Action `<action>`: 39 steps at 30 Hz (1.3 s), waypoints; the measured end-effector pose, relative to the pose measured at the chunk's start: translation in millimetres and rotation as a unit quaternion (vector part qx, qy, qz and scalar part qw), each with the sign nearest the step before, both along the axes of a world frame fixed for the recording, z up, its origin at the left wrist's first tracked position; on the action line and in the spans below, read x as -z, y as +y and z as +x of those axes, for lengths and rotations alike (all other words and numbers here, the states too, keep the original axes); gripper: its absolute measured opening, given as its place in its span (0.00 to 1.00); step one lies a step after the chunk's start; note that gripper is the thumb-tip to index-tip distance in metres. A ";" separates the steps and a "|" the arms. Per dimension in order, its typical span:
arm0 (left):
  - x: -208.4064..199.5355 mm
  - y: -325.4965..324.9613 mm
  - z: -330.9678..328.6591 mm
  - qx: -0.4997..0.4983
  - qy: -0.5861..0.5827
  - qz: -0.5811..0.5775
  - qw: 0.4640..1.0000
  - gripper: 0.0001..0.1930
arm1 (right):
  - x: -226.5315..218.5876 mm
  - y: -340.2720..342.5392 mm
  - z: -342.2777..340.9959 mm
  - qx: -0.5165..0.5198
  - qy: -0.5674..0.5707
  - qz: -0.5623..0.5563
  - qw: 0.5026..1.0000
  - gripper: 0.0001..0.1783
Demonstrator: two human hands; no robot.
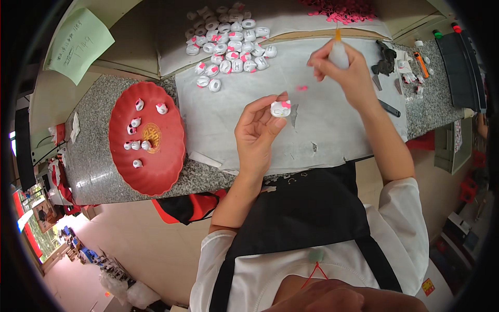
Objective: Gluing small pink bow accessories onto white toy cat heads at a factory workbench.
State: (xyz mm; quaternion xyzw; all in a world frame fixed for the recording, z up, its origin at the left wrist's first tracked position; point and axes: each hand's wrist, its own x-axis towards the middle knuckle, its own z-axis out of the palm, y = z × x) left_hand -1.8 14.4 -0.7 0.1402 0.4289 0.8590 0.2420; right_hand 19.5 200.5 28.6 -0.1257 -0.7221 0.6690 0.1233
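Note:
My left hand (257, 127) pinches a small white cat-head piece (280, 109) with a pink bow between thumb and fingertips, above the pale paper sheet (208, 125). Farther off and to the right, my right hand (345, 70) is wrapped round a white squeeze bottle (339, 55) with a yellow-orange nozzle pointing away from me. The bottle is apart from the cat-head piece. Between the two hands a small pink spot or part (302, 88) shows on the paper. Many similar white pieces (236, 66), some with pink bows, are grouped at the back left.
A red scalloped tray (117, 161) at left carries several white pieces. Loose pink parts (345, 9) are heaped at the back. At right lie a dark-handled tool (389, 108), a crumpled black thing (385, 57) and an orange tool (420, 63). A handwritten note (80, 44) hangs far left.

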 end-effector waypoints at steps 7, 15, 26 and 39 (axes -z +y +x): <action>4.2 1.3 -3.6 -0.037 -0.053 -0.034 0.997 0.18 | 21.9 -20.7 19.3 -0.002 -0.053 0.101 0.993 0.04; -0.4 -21.6 -26.7 -0.158 -0.056 0.046 0.985 0.17 | 18.7 -63.4 55.0 -0.236 0.016 0.205 0.950 0.13; 3.3 -43.8 -30.9 -0.143 -0.033 0.007 0.989 0.18 | 19.5 -85.8 38.3 -0.326 0.062 0.402 0.853 0.15; -5.4 -17.7 -6.9 -0.056 0.054 -0.045 0.996 0.17 | 6.6 -58.5 54.9 -0.038 0.070 0.006 0.997 0.08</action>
